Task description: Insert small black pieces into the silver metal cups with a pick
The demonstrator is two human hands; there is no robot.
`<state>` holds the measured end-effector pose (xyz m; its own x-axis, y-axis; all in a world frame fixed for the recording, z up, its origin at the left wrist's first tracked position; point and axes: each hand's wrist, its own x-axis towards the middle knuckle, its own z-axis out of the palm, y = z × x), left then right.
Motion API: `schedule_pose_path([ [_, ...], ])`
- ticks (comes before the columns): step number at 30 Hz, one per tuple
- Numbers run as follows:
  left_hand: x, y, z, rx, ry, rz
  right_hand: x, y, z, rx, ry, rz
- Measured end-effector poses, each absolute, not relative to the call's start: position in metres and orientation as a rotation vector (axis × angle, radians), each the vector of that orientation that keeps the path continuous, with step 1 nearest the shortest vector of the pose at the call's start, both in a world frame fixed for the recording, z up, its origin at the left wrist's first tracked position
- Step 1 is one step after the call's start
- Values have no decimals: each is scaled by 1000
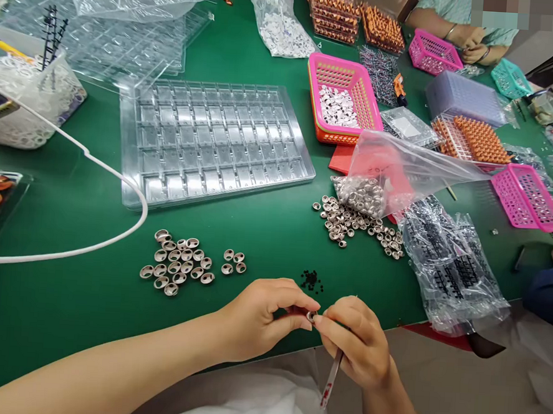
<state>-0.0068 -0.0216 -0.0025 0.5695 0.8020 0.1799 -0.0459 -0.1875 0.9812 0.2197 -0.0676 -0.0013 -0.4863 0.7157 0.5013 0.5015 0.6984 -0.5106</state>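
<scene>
My left hand (270, 313) pinches a small silver ring-shaped part (311, 316) between thumb and fingertips, low over the table's front edge. Touching the same part from the right are the fingertips of my right hand (355, 340), which also holds a thin metal tool (331, 379) whose end sticks out below the palm. Just behind the hands lies a little pile of tiny black pieces (310, 280). Silver parts (174, 266) form a loose group left of my hands, with a smaller cluster (234, 262) beside it. More silver parts (345, 224) spread out from a clear bag (366, 194).
A clear compartment tray (215, 137) lies behind the silver parts. Pink baskets (345, 67), bags of black parts (451, 261) and trays of orange parts (482, 139) stand to the right. A white cable (91, 245) curves at left. Other people's hands (473, 47) show at the far right.
</scene>
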Motion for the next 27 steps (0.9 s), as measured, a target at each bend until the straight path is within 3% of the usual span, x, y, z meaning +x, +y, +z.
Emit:
schedule_pose_path([
  [27, -2, -32, -8, 1822, 602, 1004, 221, -62, 9, -638, -2458, 328],
])
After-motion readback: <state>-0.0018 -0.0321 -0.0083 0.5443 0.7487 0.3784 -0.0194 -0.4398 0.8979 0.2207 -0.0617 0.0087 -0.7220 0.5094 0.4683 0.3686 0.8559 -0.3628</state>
